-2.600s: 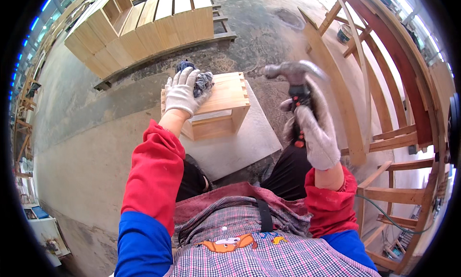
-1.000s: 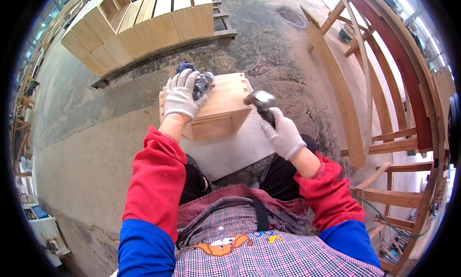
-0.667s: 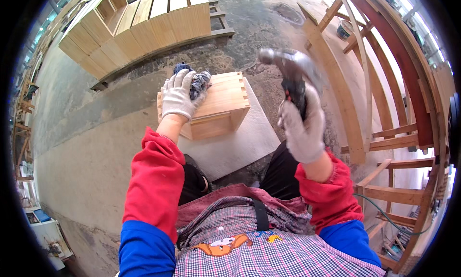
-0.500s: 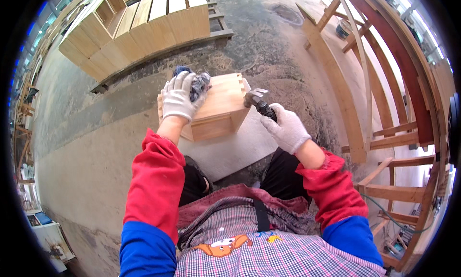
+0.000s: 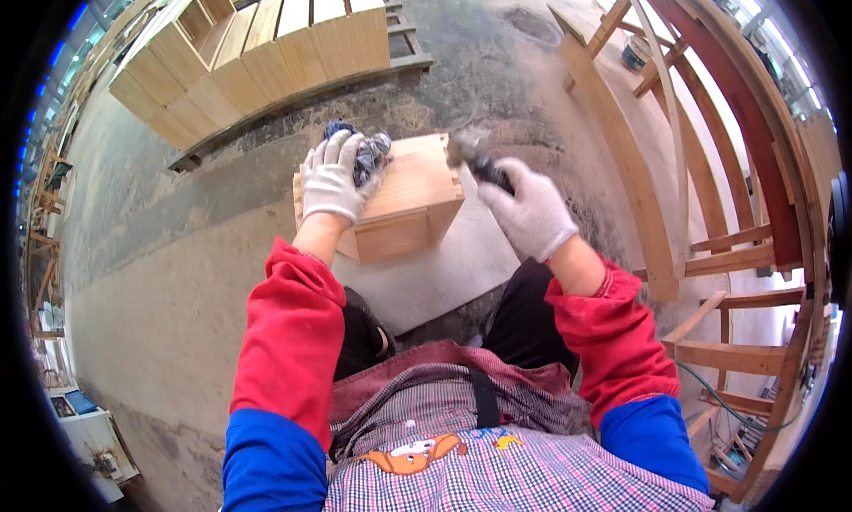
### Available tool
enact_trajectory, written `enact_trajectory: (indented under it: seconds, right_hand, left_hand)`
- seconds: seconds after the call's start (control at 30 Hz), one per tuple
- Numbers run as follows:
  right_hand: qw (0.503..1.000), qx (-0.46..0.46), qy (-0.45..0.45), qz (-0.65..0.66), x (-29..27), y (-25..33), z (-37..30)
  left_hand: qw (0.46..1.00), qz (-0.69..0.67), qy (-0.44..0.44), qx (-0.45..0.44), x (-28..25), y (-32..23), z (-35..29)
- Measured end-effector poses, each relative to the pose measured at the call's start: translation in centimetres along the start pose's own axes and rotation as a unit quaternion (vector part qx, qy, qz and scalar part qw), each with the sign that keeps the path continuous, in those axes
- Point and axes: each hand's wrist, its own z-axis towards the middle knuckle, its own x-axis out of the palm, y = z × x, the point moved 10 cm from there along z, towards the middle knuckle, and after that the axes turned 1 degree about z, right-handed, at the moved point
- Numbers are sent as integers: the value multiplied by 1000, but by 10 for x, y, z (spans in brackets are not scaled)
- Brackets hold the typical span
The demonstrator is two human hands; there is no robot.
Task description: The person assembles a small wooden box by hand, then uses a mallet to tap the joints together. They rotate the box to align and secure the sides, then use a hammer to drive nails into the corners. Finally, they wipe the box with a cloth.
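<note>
In front of me a pale wooden drawer box [image 5: 417, 179] rests on a light grey board [image 5: 435, 286] on the floor, with finger joints along its right edge. My left hand [image 5: 334, 182], in a white glove, lies on the box's left part, its fingers closed over a crumpled dark blue and grey cloth [image 5: 372, 157]. My right hand [image 5: 532, 212], also gloved, grips a claw hammer [image 5: 487, 169] by its dark handle. Smeared by motion, the hammer's head is at the far right corner of the box; whether it touches the wood I cannot tell.
Several wooden drawer boxes [image 5: 266, 77] stand in a row on a low pallet [image 5: 408, 64] at the far left. Wooden frames [image 5: 657, 175] and a rack [image 5: 741, 357] line the right side. A bucket [image 5: 635, 52] sits behind them.
My right hand has tilted, and the hammer's head has moved farther away from me along the box's right edge. My left hand stays put on the cloth and box.
</note>
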Motion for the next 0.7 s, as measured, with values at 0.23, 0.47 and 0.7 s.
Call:
enact_trajectory:
  seconds: [0.23, 0.47, 0.7]
  right_hand:
    - [935, -84, -195, 285, -29, 32, -22]
    - [991, 17, -25, 127, -3, -1, -3]
    - [938, -62, -167, 298, -5, -9, -36]
  left_hand:
    - [1000, 3, 21, -16, -1, 0, -1]
    - [1000, 9, 0, -5, 1, 1, -3]
    - [1000, -6, 11, -11, 1, -3, 2]
